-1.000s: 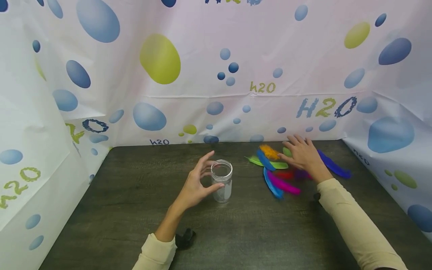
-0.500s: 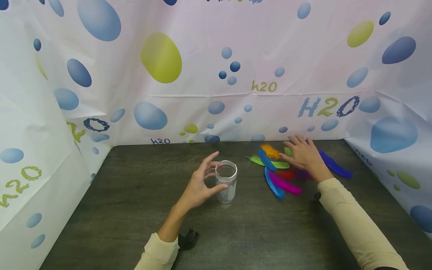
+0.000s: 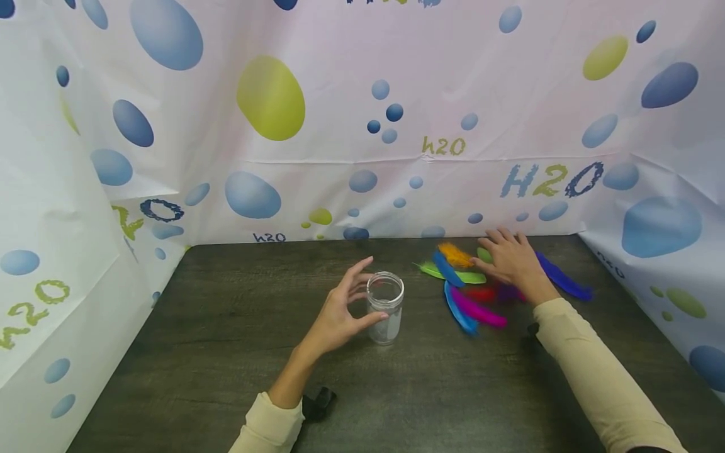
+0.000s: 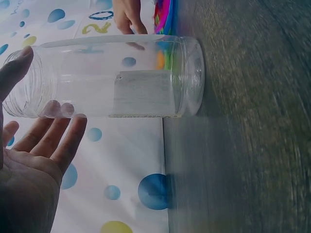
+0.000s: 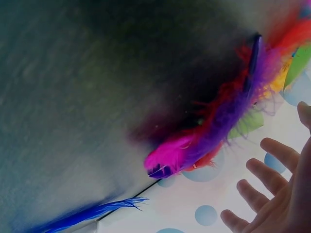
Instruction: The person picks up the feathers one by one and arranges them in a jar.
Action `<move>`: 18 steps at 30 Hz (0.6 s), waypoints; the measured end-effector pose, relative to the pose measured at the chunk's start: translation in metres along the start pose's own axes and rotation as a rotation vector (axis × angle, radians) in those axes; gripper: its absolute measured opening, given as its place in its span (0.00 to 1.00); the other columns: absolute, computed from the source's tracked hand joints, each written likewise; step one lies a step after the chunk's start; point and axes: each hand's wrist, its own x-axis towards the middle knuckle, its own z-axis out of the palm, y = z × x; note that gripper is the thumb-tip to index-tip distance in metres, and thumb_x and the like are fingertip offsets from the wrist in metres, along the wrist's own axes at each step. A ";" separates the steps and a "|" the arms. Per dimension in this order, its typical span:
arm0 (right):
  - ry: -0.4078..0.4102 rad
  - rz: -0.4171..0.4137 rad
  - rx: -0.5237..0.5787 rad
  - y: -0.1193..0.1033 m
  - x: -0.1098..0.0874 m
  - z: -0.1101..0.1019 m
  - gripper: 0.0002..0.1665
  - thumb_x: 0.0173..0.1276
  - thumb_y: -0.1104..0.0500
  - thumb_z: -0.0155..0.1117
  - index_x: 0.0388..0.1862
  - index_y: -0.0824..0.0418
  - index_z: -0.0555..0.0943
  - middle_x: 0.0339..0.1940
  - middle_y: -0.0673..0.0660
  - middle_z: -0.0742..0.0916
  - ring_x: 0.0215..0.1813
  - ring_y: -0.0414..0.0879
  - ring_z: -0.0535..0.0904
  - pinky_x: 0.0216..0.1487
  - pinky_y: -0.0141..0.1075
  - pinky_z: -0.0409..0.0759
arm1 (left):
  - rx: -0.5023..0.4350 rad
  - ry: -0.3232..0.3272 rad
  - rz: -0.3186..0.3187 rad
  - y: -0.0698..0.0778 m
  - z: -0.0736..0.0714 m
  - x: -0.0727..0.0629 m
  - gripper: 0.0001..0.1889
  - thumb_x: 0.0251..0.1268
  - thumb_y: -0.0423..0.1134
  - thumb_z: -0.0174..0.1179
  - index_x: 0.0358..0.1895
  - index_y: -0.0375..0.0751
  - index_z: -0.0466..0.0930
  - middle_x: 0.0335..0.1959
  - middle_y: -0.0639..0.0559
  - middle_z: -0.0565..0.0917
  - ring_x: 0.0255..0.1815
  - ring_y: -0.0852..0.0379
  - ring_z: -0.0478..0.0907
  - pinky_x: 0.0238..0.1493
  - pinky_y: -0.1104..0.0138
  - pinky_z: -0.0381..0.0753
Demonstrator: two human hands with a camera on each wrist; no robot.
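Note:
A clear, lidless jar (image 3: 391, 327) with a pale label stands upright on the dark table. My left hand (image 3: 340, 311) holds it from the left, thumb across the near side and fingers round the far side. In the left wrist view, fingertips (image 4: 77, 124) meet the jar's wall near its threaded neck. My right hand (image 3: 512, 261) is spread over a pile of coloured feathers, palm down, gripping none. Among them are a magenta feather (image 3: 481, 309), an orange feather (image 3: 453, 254) and a purple feather (image 5: 223, 119). The hand partly hides the pile.
A dark blue feather (image 3: 562, 277) lies apart, right of my right hand. Behind the wooden table (image 3: 226, 352) hangs a white sheet (image 3: 328, 38) with blue and green spots, which also covers both sides. A black strap piece (image 3: 320, 402) sits at my left wrist.
My left hand and the jar have shifted together a little to the right and slightly nearer. The right hand has stayed over the feathers, which lie as before.

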 end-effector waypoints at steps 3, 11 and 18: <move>-0.003 0.002 0.005 0.000 0.001 0.001 0.39 0.79 0.39 0.55 0.72 0.69 0.74 0.75 0.72 0.70 0.77 0.70 0.60 0.77 0.70 0.53 | -0.001 -0.002 -0.006 0.000 0.001 0.000 0.50 0.57 0.25 0.76 0.80 0.35 0.55 0.63 0.31 0.79 0.65 0.34 0.77 0.63 0.51 0.83; -0.014 -0.005 0.011 0.001 0.001 0.004 0.37 0.78 0.40 0.57 0.70 0.69 0.75 0.73 0.72 0.72 0.76 0.71 0.61 0.76 0.70 0.54 | -0.017 -0.011 -0.003 0.000 0.004 0.001 0.50 0.56 0.24 0.76 0.81 0.36 0.55 0.63 0.33 0.80 0.66 0.34 0.77 0.63 0.52 0.83; -0.037 0.008 0.009 0.003 0.002 0.006 0.37 0.78 0.40 0.58 0.70 0.69 0.75 0.74 0.72 0.73 0.76 0.71 0.61 0.77 0.70 0.53 | -0.020 -0.019 0.004 0.000 0.006 0.001 0.50 0.57 0.25 0.75 0.81 0.35 0.55 0.64 0.31 0.79 0.65 0.31 0.76 0.63 0.52 0.83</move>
